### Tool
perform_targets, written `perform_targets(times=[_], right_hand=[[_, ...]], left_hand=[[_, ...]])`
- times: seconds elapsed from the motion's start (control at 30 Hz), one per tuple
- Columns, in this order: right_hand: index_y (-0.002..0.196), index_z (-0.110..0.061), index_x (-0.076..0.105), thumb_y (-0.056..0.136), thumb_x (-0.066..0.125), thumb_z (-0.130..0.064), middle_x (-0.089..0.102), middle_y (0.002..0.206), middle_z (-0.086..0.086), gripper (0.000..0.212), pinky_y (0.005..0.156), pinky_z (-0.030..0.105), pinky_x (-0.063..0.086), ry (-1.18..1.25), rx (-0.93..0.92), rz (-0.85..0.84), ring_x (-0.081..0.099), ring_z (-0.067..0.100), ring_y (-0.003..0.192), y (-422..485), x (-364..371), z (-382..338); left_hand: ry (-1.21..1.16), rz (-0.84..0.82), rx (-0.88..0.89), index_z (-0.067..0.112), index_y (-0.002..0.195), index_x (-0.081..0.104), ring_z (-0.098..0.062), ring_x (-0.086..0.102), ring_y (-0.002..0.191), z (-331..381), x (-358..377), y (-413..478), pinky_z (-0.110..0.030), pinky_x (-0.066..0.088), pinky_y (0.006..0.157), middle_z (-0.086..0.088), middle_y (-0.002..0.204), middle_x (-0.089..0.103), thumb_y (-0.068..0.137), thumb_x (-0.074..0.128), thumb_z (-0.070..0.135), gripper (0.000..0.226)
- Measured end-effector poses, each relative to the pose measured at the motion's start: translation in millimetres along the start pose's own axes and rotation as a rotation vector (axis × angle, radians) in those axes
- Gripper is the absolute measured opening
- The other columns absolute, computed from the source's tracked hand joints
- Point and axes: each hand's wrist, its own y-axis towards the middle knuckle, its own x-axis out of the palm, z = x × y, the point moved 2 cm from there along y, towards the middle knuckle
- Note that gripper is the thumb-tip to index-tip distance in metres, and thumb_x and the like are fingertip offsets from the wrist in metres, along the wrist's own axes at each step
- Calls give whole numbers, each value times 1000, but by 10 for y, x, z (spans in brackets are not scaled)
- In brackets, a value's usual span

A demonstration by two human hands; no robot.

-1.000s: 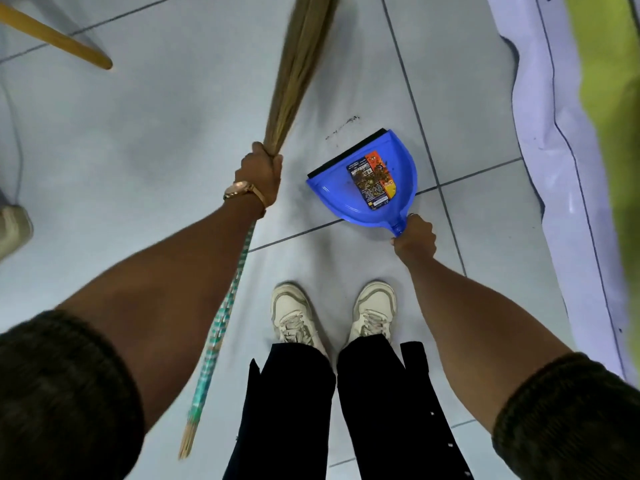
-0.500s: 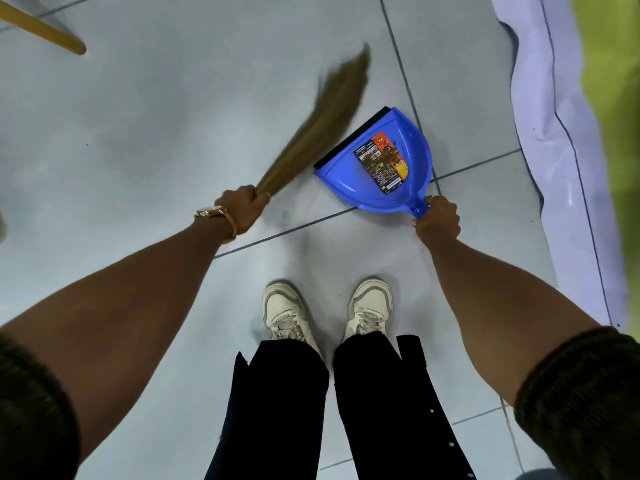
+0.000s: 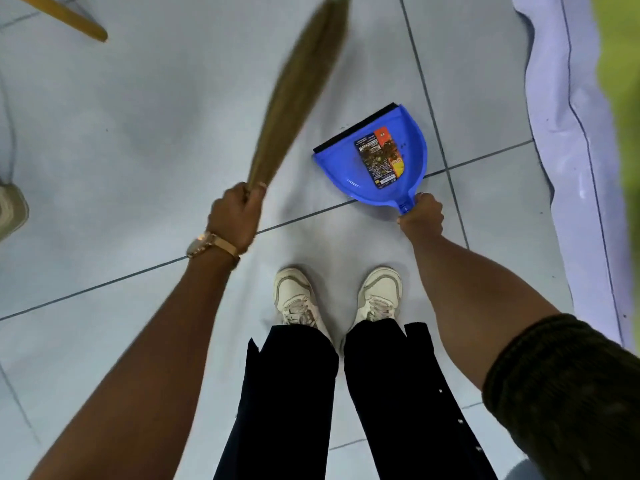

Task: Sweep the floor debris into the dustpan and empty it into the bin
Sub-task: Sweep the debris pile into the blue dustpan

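A blue plastic dustpan (image 3: 398, 157) with a black rubber lip and a printed label lies on the pale tiled floor, its lip facing up and left. My right hand (image 3: 420, 214) grips its short handle at the lower right. My left hand (image 3: 237, 216) is closed around a straw broom (image 3: 301, 88) whose blurred bristles slant up and to the right, left of the pan and clear of it. A few dark specks of debris (image 3: 403, 145) sit inside the pan, and a small dark fleck (image 3: 342, 127) lies on the floor just off the lip.
My two white shoes (image 3: 379, 292) stand just below the pan. A white sheet with a yellow-green edge (image 3: 568, 133) lies along the right. A wooden leg (image 3: 65, 17) crosses the top left corner, and part of another shoe (image 3: 10, 211) shows at the left edge.
The broom's bristles swung to the dustpan's lip half a second ago and have now lifted back up and left, away from it. The dustpan stayed in my right hand on the floor.
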Motion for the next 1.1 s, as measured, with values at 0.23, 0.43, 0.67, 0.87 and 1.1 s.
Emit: perform_targets(times=[0.23, 0.43, 0.67, 0.87, 1.1], right_hand=[[116, -4, 58, 87, 63, -1, 65, 117, 17, 29, 91, 41, 50, -109, -46, 42, 62, 35, 108, 133, -199, 211], [123, -5, 55, 89, 62, -1, 63, 122, 17, 35, 93, 41, 49, -165, -46, 56, 60, 36, 112, 166, -255, 234], [114, -5, 59, 90, 59, -1, 65, 115, 16, 24, 90, 40, 49, -157, -89, 58, 62, 35, 105, 214, -221, 218], [110, -4, 59, 89, 57, 2, 64, 114, 18, 22, 87, 40, 50, -171, -73, 31, 62, 37, 104, 108, -137, 254], [114, -4, 58, 86, 65, 0, 64, 116, 18, 29, 90, 42, 50, -196, -81, 17, 62, 36, 107, 170, -140, 271]], left_hand=[[106, -231, -231, 12, 66, 50, -20, 42, 34, -302, 94, 406, -20, 37, 32, -10, 57, 53, 88, 44, 62, 55], [248, -381, -80, 12, 68, 52, -16, 43, 38, -288, 344, -242, -21, 33, 41, -4, 53, 52, 92, 39, 60, 56], [176, -250, -47, 19, 65, 52, -14, 45, 35, -195, 4, -423, -23, 34, 40, -1, 51, 54, 89, 41, 64, 52], [45, -141, -191, 17, 67, 50, -22, 47, 39, -164, 129, -53, -25, 43, 38, -8, 61, 56, 87, 41, 66, 54], [132, -327, -134, 15, 75, 54, -48, 66, 88, 22, 718, -264, -49, 55, 76, -29, 93, 68, 91, 37, 62, 53]])
